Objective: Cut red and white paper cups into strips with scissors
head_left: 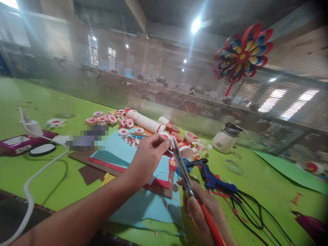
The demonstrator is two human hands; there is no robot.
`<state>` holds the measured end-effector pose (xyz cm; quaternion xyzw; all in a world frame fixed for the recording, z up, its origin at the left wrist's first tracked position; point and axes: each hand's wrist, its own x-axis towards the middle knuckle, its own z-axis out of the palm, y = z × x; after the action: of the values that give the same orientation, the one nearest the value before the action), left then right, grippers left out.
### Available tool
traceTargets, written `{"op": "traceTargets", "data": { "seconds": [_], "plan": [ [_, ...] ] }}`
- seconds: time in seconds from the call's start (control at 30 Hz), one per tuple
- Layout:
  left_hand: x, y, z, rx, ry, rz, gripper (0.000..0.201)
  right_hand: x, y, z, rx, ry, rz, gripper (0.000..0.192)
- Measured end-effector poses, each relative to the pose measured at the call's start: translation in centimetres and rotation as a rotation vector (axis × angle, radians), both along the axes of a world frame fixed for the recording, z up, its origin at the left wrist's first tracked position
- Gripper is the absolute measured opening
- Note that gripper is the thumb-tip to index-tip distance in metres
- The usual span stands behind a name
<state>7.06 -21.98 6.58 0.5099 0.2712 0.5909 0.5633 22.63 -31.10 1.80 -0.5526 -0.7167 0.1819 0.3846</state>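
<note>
My left hand point(150, 155) is raised over the stacked sheets, thumb and fingers pinched on a small whitish paper piece point(167, 135). Most of that piece is hidden by the fingers. In my right hand point(201, 208) is a pair of scissors point(183, 169) with orange-red handles. Its blades point up and away, and their tips are beside the paper piece; whether they touch it I cannot tell. Below the hands lie light blue sheets point(116, 141) over red and brown ones. Small paper scraps are strewn around them.
A blue glue gun point(217, 181) with black cable lies right of the scissors. Behind are white-and-red discs point(101, 119), a long white roll point(146, 121) and paper rings point(190, 138). A white jug point(226, 138) stands at the mesh screen. A purple power strip point(17, 145) lies left.
</note>
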Motion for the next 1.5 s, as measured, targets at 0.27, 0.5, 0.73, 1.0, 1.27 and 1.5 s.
{"op": "traceTargets", "data": {
  "seconds": [0.27,0.5,0.73,1.0,1.27,1.5],
  "plan": [
    [0.1,-0.05,-0.13,0.002,-0.003,0.006,0.013,0.11,0.15,-0.19,-0.013,0.002,0.002,0.055],
    [0.08,-0.02,-0.15,0.011,0.002,0.004,0.013,0.06,0.12,-0.23,0.024,-0.011,-0.022,0.056],
    [0.1,-0.13,-0.1,0.008,-0.003,0.003,0.014,0.0,0.06,-0.38,0.044,-0.006,-0.02,0.054],
    [0.06,0.02,-0.22,-0.005,-0.013,-0.008,0.013,-0.3,-0.01,-0.13,0.068,-0.006,-0.015,0.05],
    [0.09,0.03,-0.22,-0.009,-0.018,-0.007,0.015,-0.02,0.15,-0.36,0.064,-0.009,0.026,0.05],
    [0.03,0.05,-0.16,-0.009,-0.021,-0.022,0.014,-0.19,0.33,-0.6,0.106,-0.012,0.013,0.049]
  ]
}}
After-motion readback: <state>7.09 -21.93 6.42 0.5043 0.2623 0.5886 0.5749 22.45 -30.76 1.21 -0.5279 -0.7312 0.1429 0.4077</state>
